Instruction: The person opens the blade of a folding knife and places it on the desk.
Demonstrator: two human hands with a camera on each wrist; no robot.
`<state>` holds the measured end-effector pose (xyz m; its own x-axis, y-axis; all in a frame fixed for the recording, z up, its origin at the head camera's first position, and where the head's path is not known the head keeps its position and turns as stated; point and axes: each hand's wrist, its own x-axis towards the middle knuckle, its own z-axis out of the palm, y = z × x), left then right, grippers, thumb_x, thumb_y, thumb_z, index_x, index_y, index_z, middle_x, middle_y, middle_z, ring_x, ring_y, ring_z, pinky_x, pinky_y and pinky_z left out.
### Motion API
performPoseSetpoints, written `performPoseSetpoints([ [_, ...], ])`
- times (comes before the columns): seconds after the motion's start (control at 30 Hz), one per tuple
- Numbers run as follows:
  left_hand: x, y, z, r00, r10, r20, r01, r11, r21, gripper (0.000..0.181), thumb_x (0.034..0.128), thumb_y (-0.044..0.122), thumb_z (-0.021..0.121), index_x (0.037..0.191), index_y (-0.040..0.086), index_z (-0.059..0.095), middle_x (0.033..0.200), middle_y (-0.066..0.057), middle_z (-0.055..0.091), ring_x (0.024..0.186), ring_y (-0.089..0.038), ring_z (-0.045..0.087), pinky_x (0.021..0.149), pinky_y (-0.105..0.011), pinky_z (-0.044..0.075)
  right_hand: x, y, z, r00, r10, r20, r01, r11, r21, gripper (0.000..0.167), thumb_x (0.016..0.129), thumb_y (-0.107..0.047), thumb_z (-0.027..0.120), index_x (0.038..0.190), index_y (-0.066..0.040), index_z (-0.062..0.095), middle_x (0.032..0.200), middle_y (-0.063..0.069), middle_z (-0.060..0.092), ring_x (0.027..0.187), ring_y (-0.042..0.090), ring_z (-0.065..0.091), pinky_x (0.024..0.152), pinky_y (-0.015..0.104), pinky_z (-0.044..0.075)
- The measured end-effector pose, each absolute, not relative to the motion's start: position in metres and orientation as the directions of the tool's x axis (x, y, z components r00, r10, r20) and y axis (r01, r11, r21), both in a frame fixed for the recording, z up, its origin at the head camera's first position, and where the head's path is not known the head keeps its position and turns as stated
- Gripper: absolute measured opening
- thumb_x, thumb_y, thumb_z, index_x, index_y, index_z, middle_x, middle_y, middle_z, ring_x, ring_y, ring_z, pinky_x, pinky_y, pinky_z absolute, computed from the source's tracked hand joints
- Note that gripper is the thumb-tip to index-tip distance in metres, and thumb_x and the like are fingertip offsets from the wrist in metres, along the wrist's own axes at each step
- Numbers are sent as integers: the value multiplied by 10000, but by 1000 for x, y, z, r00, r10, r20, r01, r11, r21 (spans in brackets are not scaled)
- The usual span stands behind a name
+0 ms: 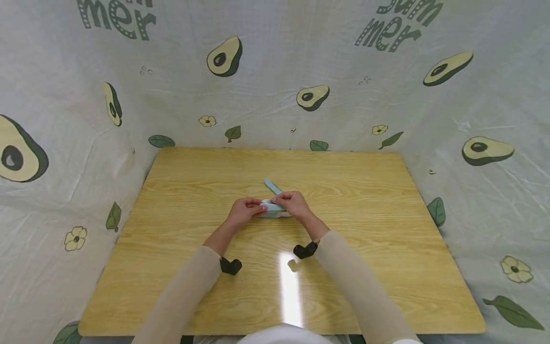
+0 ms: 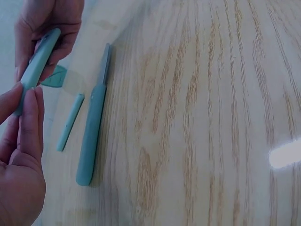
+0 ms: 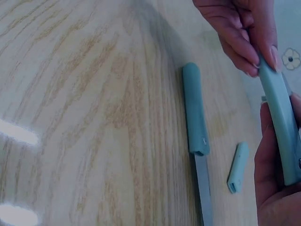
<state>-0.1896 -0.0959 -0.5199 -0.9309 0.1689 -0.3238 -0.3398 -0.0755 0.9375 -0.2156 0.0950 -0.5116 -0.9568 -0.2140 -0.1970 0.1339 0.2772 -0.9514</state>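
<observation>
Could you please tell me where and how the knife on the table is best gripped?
I would grip the knife by the middle of its long handle, coming from above on the person's left, since the rounded handle end points that way and the exposed blade points right.

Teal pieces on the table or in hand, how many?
3: a long piece held between the left hand and right hand, a teal-handled knife on the table, a small piece beside it. The hands may hide more.
</observation>
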Motion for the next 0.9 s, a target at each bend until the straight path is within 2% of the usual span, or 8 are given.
performPoseSetpoints([
  [0.17, -187, -97, -519, -917, 172, -360, -376, -72, 924, 229, 881, -40, 653, 1084, -123, 587, 803, -35, 666, 746, -108, 702, 985, -464, 519, -217, 97, -512, -935, -278, -220, 133, 299, -945, 211, 916, -197, 674, 963, -2, 740, 1005, 66, 750, 853, 97, 618, 708, 190, 498],
  [0.4, -185, -101, -519, -899, 254, -358, -372, -10, 928, 223, 876, -7, 675, 1079, -86, 625, 806, -18, 716, 824, -179, 731, 976, -483, 529, -227, 98, -503, -843, -497, -207, -67, 478, -876, 197, 923, -269, 661, 930, -98, 758, 909, 8, 743, 794, 90, 565, 714, 204, 452],
  [0.57, -185, -104, -520, -881, 304, -363, -372, 29, 928, 225, 876, -6, 673, 1077, -88, 618, 793, -6, 718, 844, -185, 730, 944, -452, 552, -228, 96, -498, -803, -569, -177, -175, 510, -842, 160, 919, -270, 663, 867, -141, 741, 764, -45, 701, 683, 86, 501, 634, 204, 403],
  [0.73, -185, -105, -521, -876, 303, -376, -397, -7, 918, 224, 896, -25, 639, 1105, -92, 596, 805, -14, 717, 824, -159, 727, 932, -423, 560, -226, 92, -501, -834, -526, -167, -134, 486, -863, 144, 911, -233, 670, 839, -132, 743, 739, -42, 703, 647, 83, 511, 597, 198, 404],
  [0.9, -185, -105, -523, -882, 283, -378, -403, -35, 915, 232, 897, -32, 635, 1110, -108, 588, 788, -17, 711, 786, -139, 722, 892, -380, 584, -224, 91, -506, -894, -409, -185, -12, 433, -901, 221, 904, -246, 692, 891, -30, 739, 862, 94, 745, 692, 99, 571, 612, 185, 444],
])
